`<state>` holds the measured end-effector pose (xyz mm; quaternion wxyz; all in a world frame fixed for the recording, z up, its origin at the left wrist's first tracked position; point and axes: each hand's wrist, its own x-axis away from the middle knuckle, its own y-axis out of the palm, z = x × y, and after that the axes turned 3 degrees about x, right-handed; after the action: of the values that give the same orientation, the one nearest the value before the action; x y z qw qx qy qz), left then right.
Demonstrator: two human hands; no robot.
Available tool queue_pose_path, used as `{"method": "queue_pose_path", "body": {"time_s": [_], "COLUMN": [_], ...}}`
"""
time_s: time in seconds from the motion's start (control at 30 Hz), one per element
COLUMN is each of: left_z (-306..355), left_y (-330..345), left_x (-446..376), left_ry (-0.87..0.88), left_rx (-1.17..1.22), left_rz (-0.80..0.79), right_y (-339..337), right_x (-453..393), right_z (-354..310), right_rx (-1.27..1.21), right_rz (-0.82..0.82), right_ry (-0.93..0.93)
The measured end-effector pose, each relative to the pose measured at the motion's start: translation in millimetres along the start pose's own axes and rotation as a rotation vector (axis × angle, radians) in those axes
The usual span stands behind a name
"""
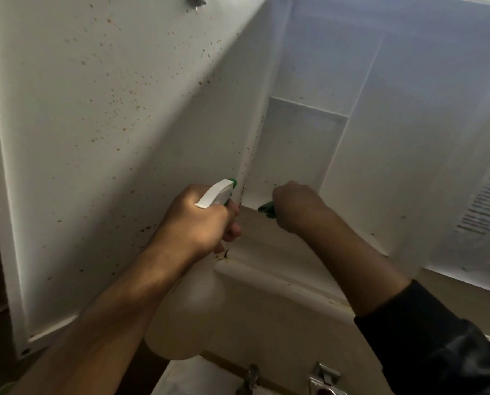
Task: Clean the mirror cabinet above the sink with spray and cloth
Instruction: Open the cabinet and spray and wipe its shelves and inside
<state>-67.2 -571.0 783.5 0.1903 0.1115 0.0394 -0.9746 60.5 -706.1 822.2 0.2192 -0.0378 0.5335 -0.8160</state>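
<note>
Speckled white cabinet door (104, 132) stands open at ten o'clock. Left hand (201, 223) grips the spray bottle (187, 303) near the hinge; right hand (295, 206), at three o'clock of it, clutches a green cloth (266, 208) on the cabinet's lower shelf (255, 199).

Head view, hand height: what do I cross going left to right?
Speckled cabinet door → left hand holding the spray bottle → green cloth → right hand gripping it → cabinet inside wall → paper label.
</note>
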Motion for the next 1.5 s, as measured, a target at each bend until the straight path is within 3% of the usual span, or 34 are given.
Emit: {"method": "queue_pose_path", "body": {"time_s": [0.07,0.2,0.4,0.57,0.7,0.87,1.0,1.07,1.17,1.33,1.5], "left_z": [-2.5,-4.6,-4.2,-4.2,-0.8,0.9,2.1,2.4,1.0,-2.1,0.1], "left_y": [-1.9,-2.3,-2.3,-1.4,3.2,5.5,5.9,6.2,5.9,3.9,8.5], "left_x": [-0.8,-1.0,1.4,0.4,-0.8,-1.2,-1.4,-1.3,-0.4,1.8,4.0], "left_ry": [-0.001,-0.006,-0.004,-0.005,-0.001,0.006,0.002,0.003,-0.003,-0.006,0.000], "left_rx": [-0.005,0.000,-0.009,-0.013,-0.010,0.001,0.010,0.006,0.013,0.021,-0.002], "left_rz": [-0.004,0.002,0.012,0.014,0.001,0.005,-0.008,-0.018,-0.023,-0.025,-0.029], "right_y": [6.3,18.4,38.9,45.1,36.4,-1.4,-17.1,-10.6,10.2,12.9,19.1], "right_x": [-7.1,-25.2,-54.6,-37.3,-11.3,-1.9,-10.0,-8.2,-12.4,-34.3,-21.9], "right_z": [3.6,0.3,-27.0,-1.9,12.3,26.0,26.0,16.6,-4.3,-17.4,-16.1], "right_rx": [-0.038,-0.202,-0.384,-0.402,-0.270,-0.093,-0.148,-0.160,-0.132,-0.215,-0.139], "right_rz": [0.004,0.162,0.343,0.255,0.230,0.020,0.201,0.148,0.032,0.093,0.113], "right_ry": [0.004,0.074,0.013,-0.143,-0.232,-0.144,0.069,0.100,0.088,0.091,-0.018]}}
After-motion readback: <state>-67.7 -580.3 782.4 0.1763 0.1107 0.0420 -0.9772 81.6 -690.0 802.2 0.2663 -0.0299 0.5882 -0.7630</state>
